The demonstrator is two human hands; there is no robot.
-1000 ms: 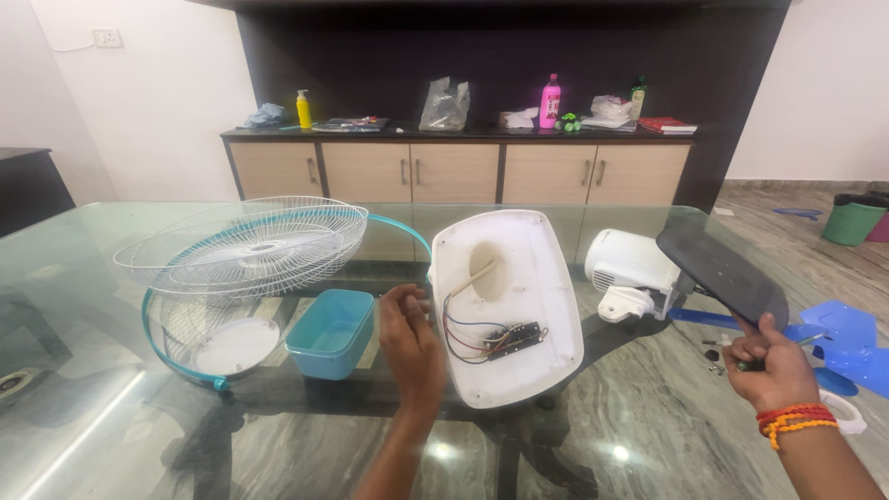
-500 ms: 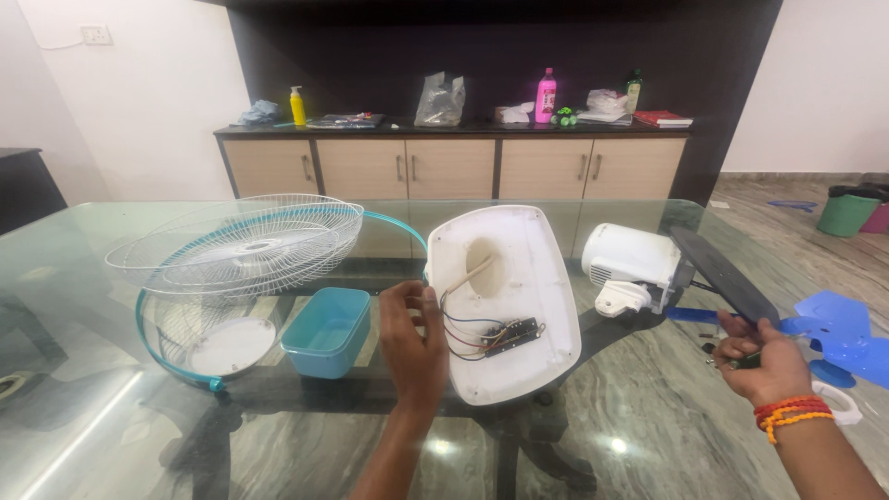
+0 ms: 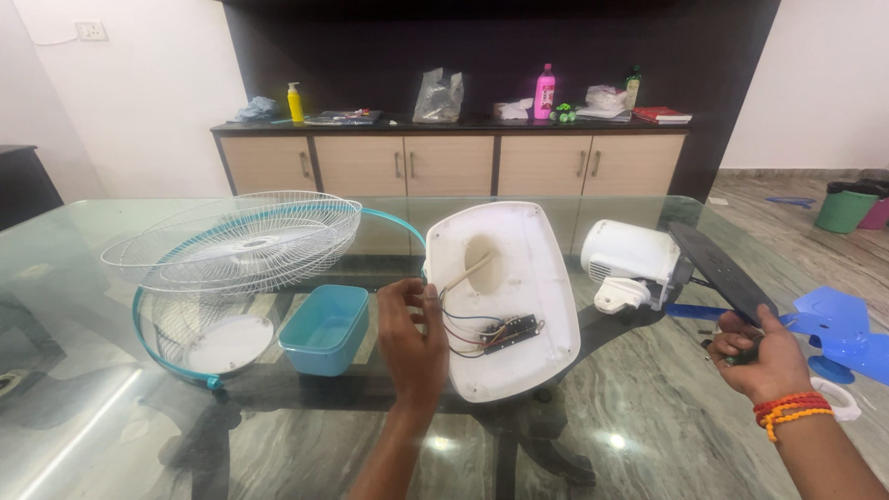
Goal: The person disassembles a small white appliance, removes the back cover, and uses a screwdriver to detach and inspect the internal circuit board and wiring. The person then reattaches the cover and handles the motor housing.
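My left hand (image 3: pixel 414 341) grips the left edge of a white fan base shell (image 3: pixel 515 278) that stands tilted on the glass table (image 3: pixel 139 435). Its hollow inside faces me, showing coloured wires and a small black circuit part (image 3: pixel 507 331). Off to the right, my right hand (image 3: pixel 757 359) is closed on the lower end of a flat black plate (image 3: pixel 720 268), which rises up and to the left from it. A white fan motor housing (image 3: pixel 632 262) lies between the shell and the plate.
White wire fan grilles with a teal rim (image 3: pixel 231 245) and a small teal tub (image 3: pixel 324 327) lie to the left. Blue fan blades (image 3: pixel 838 324) sit at the right edge. Behind the table stands a cabinet (image 3: pixel 444 165) with bottles and bags.
The black plate has swung and tilted in my right hand, which drifted slightly left. My left hand has stayed on the shell's edge.
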